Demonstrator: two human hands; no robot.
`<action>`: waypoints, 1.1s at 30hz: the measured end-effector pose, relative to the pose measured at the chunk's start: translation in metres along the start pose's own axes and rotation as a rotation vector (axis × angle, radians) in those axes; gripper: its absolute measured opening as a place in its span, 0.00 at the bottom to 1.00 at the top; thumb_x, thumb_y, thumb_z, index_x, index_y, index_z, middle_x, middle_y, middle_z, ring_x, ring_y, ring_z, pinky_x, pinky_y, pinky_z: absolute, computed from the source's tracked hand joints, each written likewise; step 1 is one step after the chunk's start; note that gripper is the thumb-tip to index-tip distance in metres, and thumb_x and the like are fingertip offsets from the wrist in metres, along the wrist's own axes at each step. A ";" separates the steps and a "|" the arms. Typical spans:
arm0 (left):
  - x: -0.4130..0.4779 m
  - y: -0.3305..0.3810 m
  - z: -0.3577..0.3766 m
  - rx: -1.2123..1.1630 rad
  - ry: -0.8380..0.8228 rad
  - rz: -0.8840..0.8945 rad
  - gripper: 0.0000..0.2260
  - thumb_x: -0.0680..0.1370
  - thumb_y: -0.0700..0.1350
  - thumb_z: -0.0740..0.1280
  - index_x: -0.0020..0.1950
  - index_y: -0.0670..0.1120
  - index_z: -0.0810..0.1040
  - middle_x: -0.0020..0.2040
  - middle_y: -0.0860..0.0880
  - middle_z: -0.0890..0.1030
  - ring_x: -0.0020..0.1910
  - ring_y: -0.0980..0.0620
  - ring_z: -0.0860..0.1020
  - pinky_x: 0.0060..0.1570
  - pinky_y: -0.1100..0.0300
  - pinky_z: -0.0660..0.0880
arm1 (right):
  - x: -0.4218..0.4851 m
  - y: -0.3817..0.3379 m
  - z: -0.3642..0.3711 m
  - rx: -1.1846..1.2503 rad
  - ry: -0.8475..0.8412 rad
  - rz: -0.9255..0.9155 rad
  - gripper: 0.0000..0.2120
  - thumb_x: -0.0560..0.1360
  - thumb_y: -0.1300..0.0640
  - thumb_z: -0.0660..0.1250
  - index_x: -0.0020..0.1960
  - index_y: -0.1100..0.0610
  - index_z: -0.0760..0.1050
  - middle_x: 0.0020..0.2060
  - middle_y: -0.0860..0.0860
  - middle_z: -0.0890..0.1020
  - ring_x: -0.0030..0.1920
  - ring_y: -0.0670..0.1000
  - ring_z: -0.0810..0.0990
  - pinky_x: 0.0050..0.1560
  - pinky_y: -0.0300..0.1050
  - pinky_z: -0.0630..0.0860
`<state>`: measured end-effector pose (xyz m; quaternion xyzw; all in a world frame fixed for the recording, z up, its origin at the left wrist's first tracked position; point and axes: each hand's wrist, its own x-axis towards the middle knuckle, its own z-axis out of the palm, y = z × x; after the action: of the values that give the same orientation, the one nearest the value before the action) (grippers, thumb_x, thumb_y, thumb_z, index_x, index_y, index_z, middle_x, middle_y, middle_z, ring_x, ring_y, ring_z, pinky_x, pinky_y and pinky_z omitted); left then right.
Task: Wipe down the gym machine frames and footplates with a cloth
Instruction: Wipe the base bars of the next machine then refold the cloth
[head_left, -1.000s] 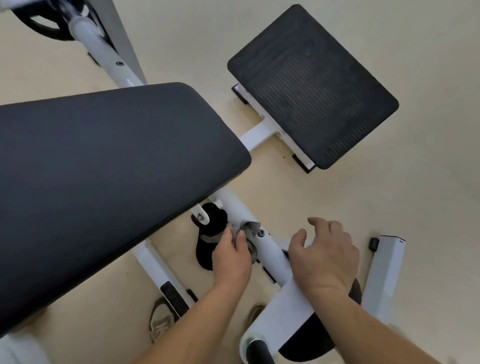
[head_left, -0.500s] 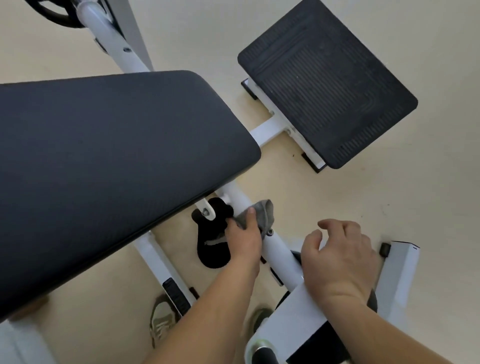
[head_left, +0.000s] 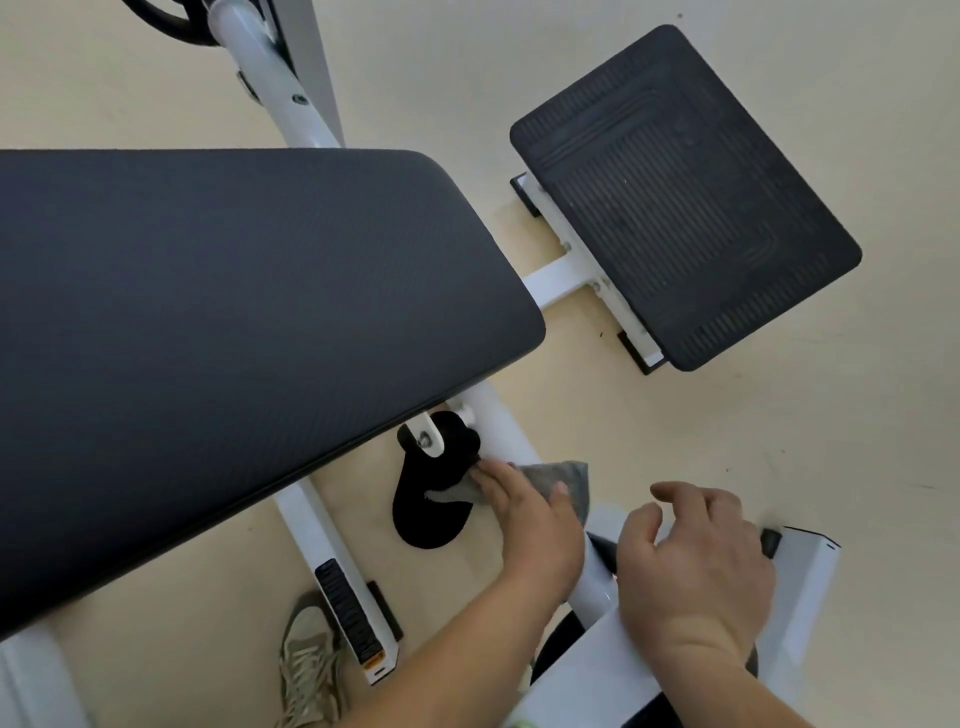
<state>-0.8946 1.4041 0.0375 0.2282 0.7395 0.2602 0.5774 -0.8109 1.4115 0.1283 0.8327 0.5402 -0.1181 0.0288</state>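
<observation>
1. Left hand (head_left: 524, 519) grips the grey cloth (head_left: 566, 475), fingers and thumb curled over it, and presses it on the white frame tube (head_left: 496, 421) just beyond the knuckles.
2. Frame wiping looks like the step in hand; the next move calls for sliding the cloth along the tube.
3. Right hand (head_left: 696, 561), loosely curled and holding nothing, rests on the frame beside it.
4. Footplate (head_left: 685, 202) lies well beyond both hands, probably due later.

I had only the one head-worn wide-angle camera, looking steeply down past the bench pad (head_left: 234, 338) to the floor (head_left: 779, 441), close above the left hand (head_left: 524, 514) and right hand (head_left: 696, 561), footplate (head_left: 685, 197) farther off upper right.
</observation>
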 end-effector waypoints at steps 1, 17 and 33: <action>-0.008 -0.005 0.001 0.085 -0.047 0.060 0.37 0.86 0.46 0.56 0.79 0.37 0.29 0.78 0.41 0.25 0.81 0.45 0.35 0.80 0.55 0.44 | 0.000 0.000 0.000 0.001 0.003 -0.001 0.15 0.76 0.52 0.61 0.58 0.49 0.81 0.58 0.51 0.78 0.54 0.58 0.75 0.55 0.54 0.70; 0.002 -0.082 -0.018 0.796 -0.003 0.640 0.37 0.84 0.56 0.51 0.82 0.40 0.33 0.82 0.37 0.35 0.82 0.38 0.36 0.79 0.46 0.42 | 0.000 0.002 0.003 0.019 0.030 -0.016 0.15 0.75 0.51 0.60 0.58 0.49 0.81 0.57 0.50 0.78 0.53 0.58 0.75 0.54 0.54 0.69; 0.018 -0.092 -0.030 1.092 0.044 0.838 0.37 0.81 0.59 0.57 0.84 0.42 0.48 0.84 0.40 0.47 0.83 0.40 0.43 0.76 0.41 0.49 | 0.001 0.002 0.004 0.022 0.022 -0.007 0.14 0.77 0.51 0.60 0.58 0.48 0.80 0.57 0.50 0.77 0.54 0.56 0.74 0.56 0.55 0.70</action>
<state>-0.9317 1.3417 -0.0293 0.7478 0.6256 0.0562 0.2153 -0.8096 1.4109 0.1244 0.8322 0.5422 -0.1151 0.0134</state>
